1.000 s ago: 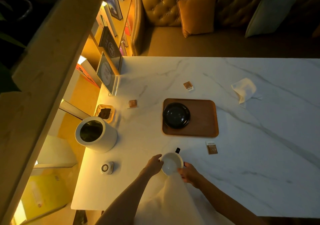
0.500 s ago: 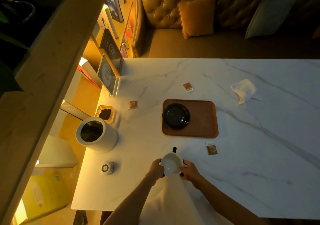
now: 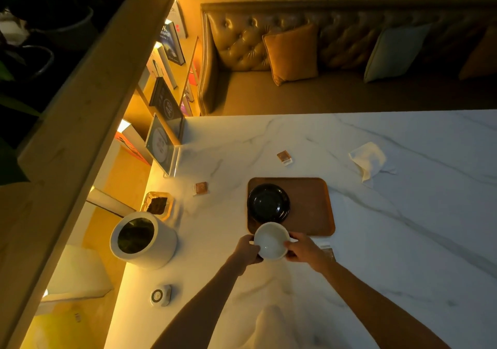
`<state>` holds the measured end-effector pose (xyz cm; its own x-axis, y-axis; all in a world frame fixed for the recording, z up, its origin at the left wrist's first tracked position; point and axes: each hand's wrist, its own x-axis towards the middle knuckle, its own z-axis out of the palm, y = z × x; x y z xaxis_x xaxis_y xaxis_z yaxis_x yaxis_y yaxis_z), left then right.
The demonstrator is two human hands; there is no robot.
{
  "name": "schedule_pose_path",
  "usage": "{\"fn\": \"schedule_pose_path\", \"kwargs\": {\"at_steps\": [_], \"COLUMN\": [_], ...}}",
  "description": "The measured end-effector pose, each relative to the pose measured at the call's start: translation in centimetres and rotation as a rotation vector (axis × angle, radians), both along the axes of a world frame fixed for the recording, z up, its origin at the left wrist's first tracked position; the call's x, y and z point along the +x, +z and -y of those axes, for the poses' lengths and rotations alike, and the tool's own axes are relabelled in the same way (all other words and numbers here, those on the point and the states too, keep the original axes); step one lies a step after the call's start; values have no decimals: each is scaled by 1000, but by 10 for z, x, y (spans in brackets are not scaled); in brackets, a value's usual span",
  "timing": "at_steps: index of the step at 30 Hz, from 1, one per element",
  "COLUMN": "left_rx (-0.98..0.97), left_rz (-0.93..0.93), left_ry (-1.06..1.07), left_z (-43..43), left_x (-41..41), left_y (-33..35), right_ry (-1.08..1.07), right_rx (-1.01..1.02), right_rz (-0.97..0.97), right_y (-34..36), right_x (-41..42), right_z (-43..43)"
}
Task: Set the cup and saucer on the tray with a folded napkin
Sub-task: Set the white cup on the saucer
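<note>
Dim, warm amber light from the lit shelf (image 3: 166,84) at left; the bench (image 3: 403,214) falls off to grey-blue at right. Sofa (image 3: 349,52) murky, corners near black. Wide-angle bending at edges, overall soft.

White cup (image 3: 271,240), upright and empty, overlaps the tray's near left corner. Black saucer (image 3: 268,202) lies on the brown tray (image 3: 309,206), left side. Crumpled napkin (image 3: 368,160) lies beyond the tray's far right corner.

No readable text anywhere. Book covers (image 3: 172,43) on the shelf carry lettering, too blurred to make out; small packets (image 3: 284,157) on the surface show print, too small.
</note>
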<state>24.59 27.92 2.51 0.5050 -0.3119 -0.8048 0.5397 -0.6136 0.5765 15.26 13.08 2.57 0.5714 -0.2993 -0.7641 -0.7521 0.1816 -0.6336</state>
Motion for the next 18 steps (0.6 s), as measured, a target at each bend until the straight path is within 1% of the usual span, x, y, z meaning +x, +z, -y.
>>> {"fn": "schedule_pose_path", "kwargs": {"at_steps": [4,7,14,18], "left_rx": [-53,-61,30,49], "left_rz": [48,45,55,58], "left_ry": [9,55,-1,-21], "left_z": [26,43,69,77], "left_x": [32,53,92,102], "left_y": [2,-3,-29,-43], "right_ry": [-40,-31,2,19], "right_rx": [-18,-47,-45,-46], "right_rz": [-13,-18,-97,-136], "right_y": [11,7,-21,-36], "right_x": [42,66,104,117], "right_z": [25,40,68,76]}}
